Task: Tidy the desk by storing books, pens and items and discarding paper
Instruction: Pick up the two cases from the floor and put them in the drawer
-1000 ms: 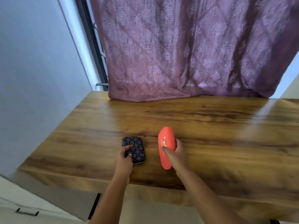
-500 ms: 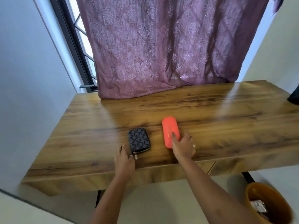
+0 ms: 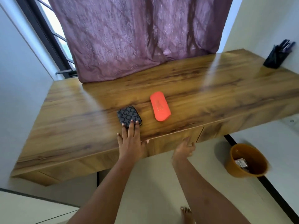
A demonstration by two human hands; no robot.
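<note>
Left hand (image 3: 131, 143): fingers straight and slightly spread, palm down over the near edge of the desk (image 3: 77, 126). Three fingertips (image 3: 131, 122) rest on the near end of the dark patterned pouch (image 3: 128, 114). Nothing is pinched or enclosed. The pouch lies flat on the desk top, close to the front edge.

Right hand (image 3: 183, 149): below the desk top, against the drawer front (image 3: 165, 143), with the thumb raised and the fingers bent toward the panel. The hand is blurred, so whether it grips the panel cannot be told.

The orange case (image 3: 160, 106) lies flat just to the right of the pouch, apart from it and untouched by either hand. It sits slightly farther from the front edge.

Open room: bare wood runs to the left of the pouch, behind both items, and well to the right of the case. A purple curtain (image 3: 137, 38) hangs down onto the back of the desk top. A dark pen holder (image 3: 275, 58) stands at the far right corner, against the wall.

On the floor to the right, below the desk, stands a brown bin (image 3: 234, 170). A small item lies inside it, too indistinct to identify. A bare foot (image 3: 186, 213) is cut off by the lower frame edge.
</note>
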